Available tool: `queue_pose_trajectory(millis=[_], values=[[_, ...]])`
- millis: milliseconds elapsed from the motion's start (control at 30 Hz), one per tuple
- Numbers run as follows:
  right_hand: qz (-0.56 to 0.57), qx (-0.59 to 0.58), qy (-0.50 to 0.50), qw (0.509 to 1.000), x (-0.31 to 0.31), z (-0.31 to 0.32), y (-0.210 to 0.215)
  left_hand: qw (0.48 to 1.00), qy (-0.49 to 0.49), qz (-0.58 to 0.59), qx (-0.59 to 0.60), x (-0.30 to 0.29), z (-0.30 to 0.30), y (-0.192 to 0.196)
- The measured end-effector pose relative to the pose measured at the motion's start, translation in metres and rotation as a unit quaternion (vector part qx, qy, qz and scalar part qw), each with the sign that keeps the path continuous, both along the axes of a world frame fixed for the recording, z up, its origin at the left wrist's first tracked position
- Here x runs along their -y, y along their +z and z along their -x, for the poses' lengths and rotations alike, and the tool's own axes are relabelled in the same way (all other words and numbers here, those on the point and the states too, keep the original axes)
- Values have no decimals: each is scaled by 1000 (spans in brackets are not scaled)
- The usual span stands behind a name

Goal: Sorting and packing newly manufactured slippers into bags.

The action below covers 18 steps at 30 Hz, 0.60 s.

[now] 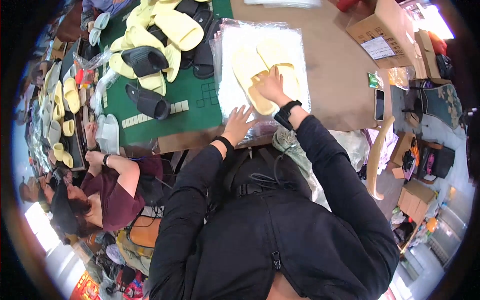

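A pair of pale yellow slippers [247,72] lies side by side on a stack of clear plastic bags [230,37] in front of me. My right hand [271,86] rests on the slippers near their straps, its fingers spread and a black band at the wrist. Lower and to the left, my left hand [238,125] lies with fingers apart at the near edge of the bags. It holds nothing that I can see. Whether the slippers are inside the top bag or on it, I cannot tell.
Yellow and black slippers [145,57] are heaped on a green mat [115,92] at the left. A cardboard box [380,32] and a phone [379,105] lie on the right side of the table [335,95]. A co-worker [112,190] sits at my left beside more slippers.
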State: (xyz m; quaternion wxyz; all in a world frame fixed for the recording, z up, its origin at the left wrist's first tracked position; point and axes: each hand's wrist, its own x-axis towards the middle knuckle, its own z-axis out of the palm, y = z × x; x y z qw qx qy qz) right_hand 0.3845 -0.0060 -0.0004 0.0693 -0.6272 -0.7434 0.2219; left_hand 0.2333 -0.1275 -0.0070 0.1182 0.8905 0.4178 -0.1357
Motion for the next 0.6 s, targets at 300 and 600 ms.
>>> queue_pose_trajectory(millis=[300,600], values=[[60,-488,-119,863,-12,-28,13,998,46,-33,42,-8,4,-13],[286,-408,6,867,83,-134,130,967,184,-63,164,-36,-2,-4]])
